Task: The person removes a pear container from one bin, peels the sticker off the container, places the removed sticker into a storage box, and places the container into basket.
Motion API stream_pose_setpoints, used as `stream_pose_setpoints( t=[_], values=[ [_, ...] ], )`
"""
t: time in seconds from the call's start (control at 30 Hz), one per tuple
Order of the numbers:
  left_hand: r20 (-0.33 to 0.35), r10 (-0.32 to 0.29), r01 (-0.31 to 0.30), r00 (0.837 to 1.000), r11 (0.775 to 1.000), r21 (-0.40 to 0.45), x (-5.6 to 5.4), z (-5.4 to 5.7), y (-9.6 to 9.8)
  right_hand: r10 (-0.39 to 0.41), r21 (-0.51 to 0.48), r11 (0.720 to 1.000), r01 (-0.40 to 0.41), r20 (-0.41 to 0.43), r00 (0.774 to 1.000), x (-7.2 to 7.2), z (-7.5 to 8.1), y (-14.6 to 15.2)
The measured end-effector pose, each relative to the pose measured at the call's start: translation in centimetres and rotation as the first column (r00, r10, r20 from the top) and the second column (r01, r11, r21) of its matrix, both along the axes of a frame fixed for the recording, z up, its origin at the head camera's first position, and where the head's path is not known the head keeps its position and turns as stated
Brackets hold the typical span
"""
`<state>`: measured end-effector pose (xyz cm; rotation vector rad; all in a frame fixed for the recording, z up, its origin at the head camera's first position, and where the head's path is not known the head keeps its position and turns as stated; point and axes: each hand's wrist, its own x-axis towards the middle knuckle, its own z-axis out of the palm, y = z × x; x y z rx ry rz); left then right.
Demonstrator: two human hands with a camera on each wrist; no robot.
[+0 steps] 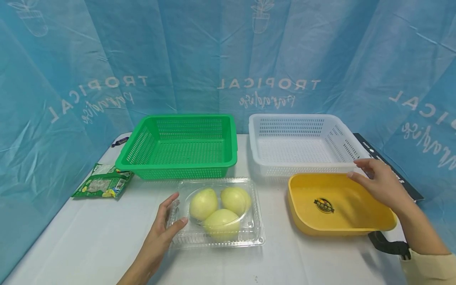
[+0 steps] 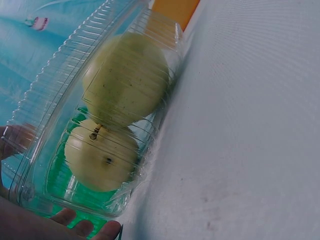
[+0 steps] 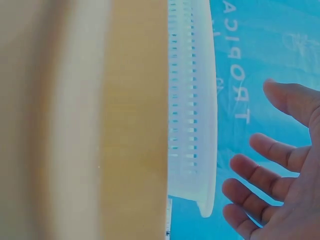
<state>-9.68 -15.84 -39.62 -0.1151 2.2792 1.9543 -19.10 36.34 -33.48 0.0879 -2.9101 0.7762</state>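
Observation:
In the head view, a clear plastic clamshell box [image 1: 257, 221] with three pale yellow-green, pear-like fruits [image 1: 221, 222] sits at the table's middle. My left hand [image 1: 161, 227] is at the box's left side, thumb over its near left corner and fingers spread along the edge. The left wrist view shows two of the fruits [image 2: 125, 80] through the ribbed wall. Over the right rim of a yellow plastic basin [image 1: 342, 204] is my right hand [image 1: 382, 184]. Its fingers are relaxed, and the right wrist view shows nothing in that hand [image 3: 285, 185].
Behind the box stands a green slotted basket [image 1: 178, 170], with a white slotted basket [image 1: 295, 168] to its right. A green snack packet [image 1: 103, 182] and a small dark wrapper [image 1: 120, 141] lie at left. A black strip [image 1: 388, 166] lies at the right edge.

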Motion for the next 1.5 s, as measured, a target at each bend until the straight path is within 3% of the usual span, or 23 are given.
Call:
stream_pose_setpoints(
  t=[0.2, 0.37, 0.57, 0.83, 1.5],
  values=[
    [-0.004, -0.001, 0.001, 1.0, 1.0, 0.002, 0.0, 0.0, 0.0, -0.033, -0.001, 0.999, 0.033, -0.001, 0.999, -0.7, 0.6, 0.1],
    [-0.004, -0.001, 0.001, 1.0, 1.0, 0.0, 0.0, 0.0, 0.0, -0.032, -0.014, 0.999, 0.033, 0.053, 0.998, -1.3, 1.1, 0.4],
    [0.006, -0.003, 0.003, 1.0, 1.0, -0.004, 0.1, -0.1, 0.0, -0.018, 0.0, 1.0, 0.018, 0.033, 0.999, -2.2, 1.2, 0.7],
    [-0.008, -0.005, 0.005, 1.0, 1.0, -0.002, 0.1, -0.1, 0.0, -0.07, -0.01, 0.997, 0.071, 0.056, 0.996, -3.2, 0.9, 1.1],
    [-0.011, 0.004, -0.004, 1.0, 1.0, -0.01, 0.1, -0.2, 0.0, -0.033, -0.058, 0.998, 0.036, 0.048, 0.998, -5.7, -0.6, 2.7]
  ],
)
